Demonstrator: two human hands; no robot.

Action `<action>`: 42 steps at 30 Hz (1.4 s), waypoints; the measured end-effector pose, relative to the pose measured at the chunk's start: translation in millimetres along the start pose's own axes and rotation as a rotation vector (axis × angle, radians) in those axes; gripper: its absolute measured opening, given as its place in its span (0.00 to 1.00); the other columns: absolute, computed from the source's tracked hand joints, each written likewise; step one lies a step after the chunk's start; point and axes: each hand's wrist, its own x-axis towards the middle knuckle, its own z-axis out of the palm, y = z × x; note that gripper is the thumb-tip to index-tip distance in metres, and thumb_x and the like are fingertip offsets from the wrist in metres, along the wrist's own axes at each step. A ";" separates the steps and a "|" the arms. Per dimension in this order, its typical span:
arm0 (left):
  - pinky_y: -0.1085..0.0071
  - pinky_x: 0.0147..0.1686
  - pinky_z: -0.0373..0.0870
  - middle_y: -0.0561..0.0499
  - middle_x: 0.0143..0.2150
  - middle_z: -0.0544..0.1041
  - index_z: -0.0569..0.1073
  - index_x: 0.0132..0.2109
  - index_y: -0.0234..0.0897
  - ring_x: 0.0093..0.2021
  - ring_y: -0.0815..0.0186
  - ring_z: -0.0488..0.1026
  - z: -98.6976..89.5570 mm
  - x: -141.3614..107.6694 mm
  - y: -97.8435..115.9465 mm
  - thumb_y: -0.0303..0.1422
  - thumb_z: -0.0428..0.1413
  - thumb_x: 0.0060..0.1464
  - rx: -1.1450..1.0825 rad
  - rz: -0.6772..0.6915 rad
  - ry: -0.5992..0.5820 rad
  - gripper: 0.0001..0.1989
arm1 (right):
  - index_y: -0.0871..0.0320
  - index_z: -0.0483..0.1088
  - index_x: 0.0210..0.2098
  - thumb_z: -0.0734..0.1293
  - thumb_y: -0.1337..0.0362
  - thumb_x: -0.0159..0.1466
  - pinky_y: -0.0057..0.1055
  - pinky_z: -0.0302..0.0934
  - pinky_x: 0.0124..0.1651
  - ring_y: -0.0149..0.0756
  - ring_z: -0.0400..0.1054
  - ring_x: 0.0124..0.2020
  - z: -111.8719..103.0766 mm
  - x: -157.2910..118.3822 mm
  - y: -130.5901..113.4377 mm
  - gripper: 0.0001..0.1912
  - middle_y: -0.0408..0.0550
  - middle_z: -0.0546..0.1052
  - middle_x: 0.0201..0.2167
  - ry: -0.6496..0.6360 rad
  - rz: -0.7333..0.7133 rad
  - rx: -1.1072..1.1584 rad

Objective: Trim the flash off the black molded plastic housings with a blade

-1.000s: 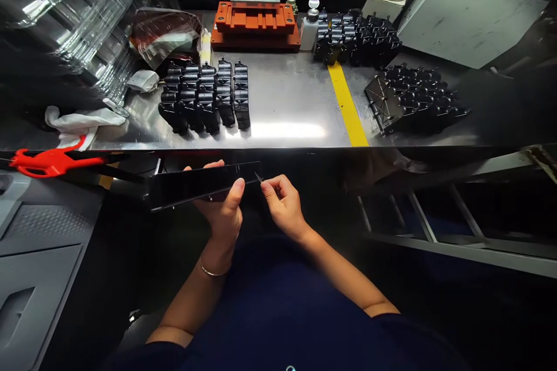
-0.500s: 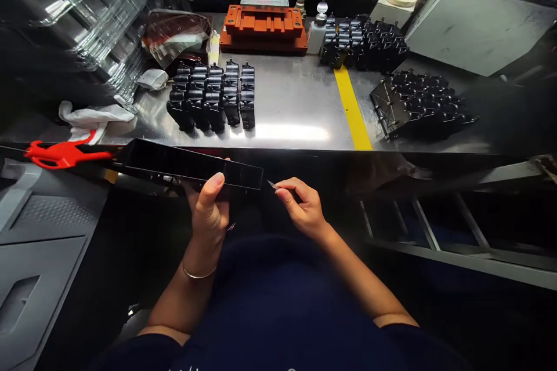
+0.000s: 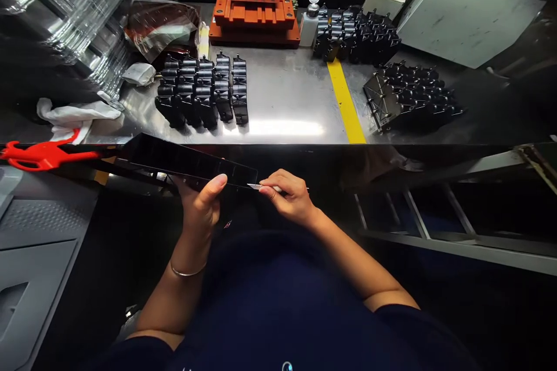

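Fingers of my left hand (image 3: 201, 208) clasped the long black strip (image 3: 183, 161) level below the tabletop's (image 3: 287, 104) near edge, steadying its end, I judged, for the small blade (image 3: 255, 186) pinched in my right hand (image 3: 289, 200).

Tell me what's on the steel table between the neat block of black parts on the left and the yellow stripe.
Nothing: in the head view, bare shiny steel table runs from the block of black parts to the yellow stripe, with only a glare patch.
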 end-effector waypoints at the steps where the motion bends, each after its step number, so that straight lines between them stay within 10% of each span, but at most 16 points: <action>1: 0.61 0.53 0.74 0.56 0.45 0.78 0.71 0.52 0.51 0.48 0.61 0.76 -0.9 -3.2 0.8 0.29 0.66 0.43 -0.036 -0.036 -0.009 0.28 | 0.56 0.78 0.32 0.67 0.58 0.63 0.31 0.65 0.33 0.32 0.70 0.29 -0.9 2.3 6.3 0.10 0.48 0.78 0.28 0.040 0.025 -0.010; 5: 0.53 0.46 0.78 0.53 0.41 0.79 0.73 0.49 0.47 0.42 0.59 0.77 -1.5 -15.5 0.7 0.34 0.64 0.43 -0.170 -0.228 -0.117 0.22 | 0.57 0.76 0.28 0.67 0.57 0.62 0.31 0.62 0.31 0.32 0.68 0.27 -13.5 10.2 24.5 0.12 0.46 0.77 0.26 0.178 0.228 -0.032; 12: 0.73 0.19 0.68 0.52 0.24 0.73 0.72 0.33 0.35 0.21 0.68 0.70 3.0 2.9 -8.9 0.52 0.59 0.45 -0.047 -0.399 -0.039 0.22 | 0.56 0.77 0.34 0.66 0.61 0.65 0.29 0.64 0.31 0.31 0.69 0.27 -30.0 -2.3 -20.9 0.08 0.46 0.77 0.27 -0.262 -0.010 0.062; 20: 0.74 0.33 0.68 0.55 0.35 0.73 0.70 0.45 0.38 0.32 0.70 0.70 6.0 -7.0 -15.1 0.42 0.64 0.44 0.046 -0.310 -0.162 0.22 | 0.61 0.76 0.35 0.67 0.65 0.65 0.25 0.63 0.29 0.28 0.68 0.26 -30.2 9.6 -20.3 0.06 0.48 0.77 0.26 -0.290 -0.220 0.041; 28: 0.69 0.36 0.69 0.49 0.39 0.76 0.69 0.54 0.37 0.34 0.64 0.72 -13.9 -30.6 -10.8 0.44 0.62 0.46 0.108 -0.550 -0.617 0.30 | 0.61 0.75 0.28 0.67 0.55 0.63 0.28 0.60 0.32 0.30 0.66 0.27 -60.6 65.1 20.9 0.16 0.47 0.77 0.26 -0.010 0.021 -0.180; 33: 0.75 0.18 0.68 0.46 0.37 0.76 0.69 0.45 0.35 0.25 0.68 0.71 -34.4 -19.5 2.2 0.49 0.56 0.51 -0.053 -0.814 -0.719 0.23 | 0.61 0.76 0.35 0.68 0.59 0.64 0.25 0.58 0.29 0.25 0.64 0.25 -82.5 56.7 -7.6 0.11 0.45 0.77 0.27 -0.307 -0.100 -0.114; 42: 0.77 0.15 0.67 0.47 0.35 0.75 0.68 0.52 0.35 0.21 0.70 0.69 -46.2 -12.4 8.1 0.49 0.57 0.50 -0.018 -0.885 -0.841 0.27 | 0.62 0.78 0.36 0.68 0.59 0.65 0.24 0.59 0.31 0.26 0.69 0.28 -101.5 65.4 -34.7 0.12 0.48 0.78 0.30 -0.718 -0.197 -0.191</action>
